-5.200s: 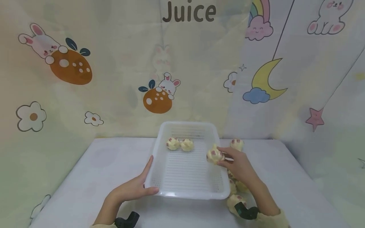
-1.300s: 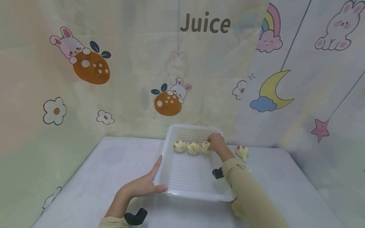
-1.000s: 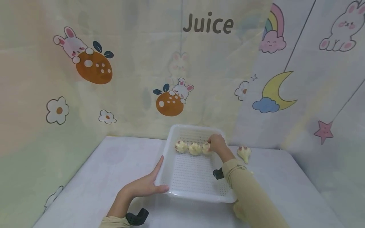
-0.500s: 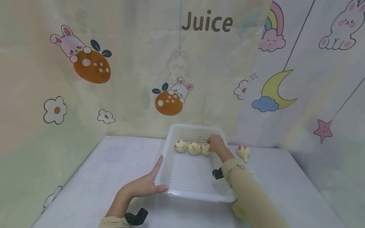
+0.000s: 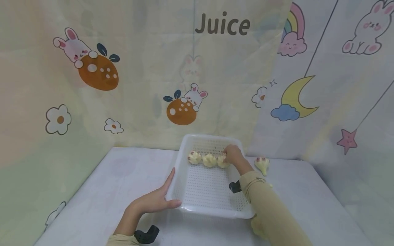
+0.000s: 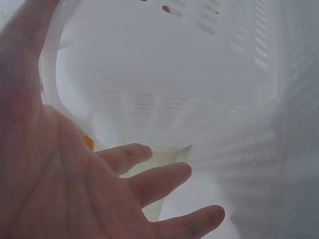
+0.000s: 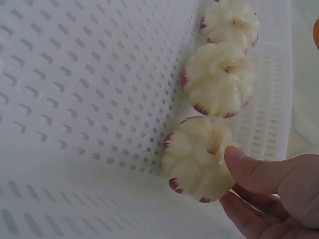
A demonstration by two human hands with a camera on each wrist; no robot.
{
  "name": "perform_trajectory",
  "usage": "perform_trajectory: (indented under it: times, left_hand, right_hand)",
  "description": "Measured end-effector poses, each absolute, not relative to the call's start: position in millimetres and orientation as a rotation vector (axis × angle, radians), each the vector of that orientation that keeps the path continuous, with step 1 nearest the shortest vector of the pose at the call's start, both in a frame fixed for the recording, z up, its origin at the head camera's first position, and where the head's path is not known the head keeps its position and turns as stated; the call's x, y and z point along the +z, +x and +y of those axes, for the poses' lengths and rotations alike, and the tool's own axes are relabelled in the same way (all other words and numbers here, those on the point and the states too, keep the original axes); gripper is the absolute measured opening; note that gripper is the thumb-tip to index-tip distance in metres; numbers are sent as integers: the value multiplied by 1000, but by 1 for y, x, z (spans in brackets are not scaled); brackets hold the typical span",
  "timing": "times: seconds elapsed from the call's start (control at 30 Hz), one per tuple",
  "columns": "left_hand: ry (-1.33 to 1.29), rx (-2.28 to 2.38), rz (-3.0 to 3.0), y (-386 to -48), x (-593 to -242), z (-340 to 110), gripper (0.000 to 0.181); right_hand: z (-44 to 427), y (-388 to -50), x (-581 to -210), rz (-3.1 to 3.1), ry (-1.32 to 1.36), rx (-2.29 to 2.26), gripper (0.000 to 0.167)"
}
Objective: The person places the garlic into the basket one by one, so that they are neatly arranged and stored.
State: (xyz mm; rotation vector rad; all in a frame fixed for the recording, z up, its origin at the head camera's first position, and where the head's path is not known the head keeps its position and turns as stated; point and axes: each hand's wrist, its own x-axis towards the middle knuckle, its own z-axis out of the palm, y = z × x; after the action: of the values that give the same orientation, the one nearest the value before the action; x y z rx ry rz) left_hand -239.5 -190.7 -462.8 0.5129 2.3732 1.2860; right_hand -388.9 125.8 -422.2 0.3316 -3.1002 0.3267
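Garlic bulb (image 7: pixel 194 162) in right grip (image 5: pixel 235 156) between basket wall (image 7: pixel 75 216) and neighbouring bulbs (image 7: pixel 219 82)

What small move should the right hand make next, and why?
Probably release and withdraw: the right hand pinches a pale, purple-tipped garlic bulb that already lines up with two similar bulbs inside the white perforated plastic basket; another bulb lies outside it.
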Motion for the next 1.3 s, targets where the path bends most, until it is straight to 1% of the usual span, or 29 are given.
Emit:
perform_trajectory:
  times: [0.13, 0.37, 0.53, 0.7, 0.93, 1.1, 1.3]
  left_hand:
    - [495, 1276, 2380, -241, -464, -191, 110]
    - [490, 1253, 2408, -244, -460, -196, 110]
    - [501, 1257, 2405, -248, -456, -197, 109]
    - [494, 1262, 2393, -252, -454, -196, 110]
    - [489, 1251, 2385, -250, -452, -193, 112]
    - [482, 1258, 2371, -245, -459, -190, 111]
    - [463, 1244, 2384, -239, -460, -189, 110]
  right_hand:
    - [127, -387, -413, -3074, 352, 390, 42]
    - [131, -374, -372, -3052, 433, 672, 44]
    - [148, -359, -351, -3014, 457, 792, 46]
    - [171, -336, -342, -2953, 425, 903, 48]
    - [211, -304, -355, -2876, 326, 959, 57]
    - [250, -288, -382, -2870, 165, 1001, 63]
    - [282, -280, -414, -2915, 36, 996, 61]
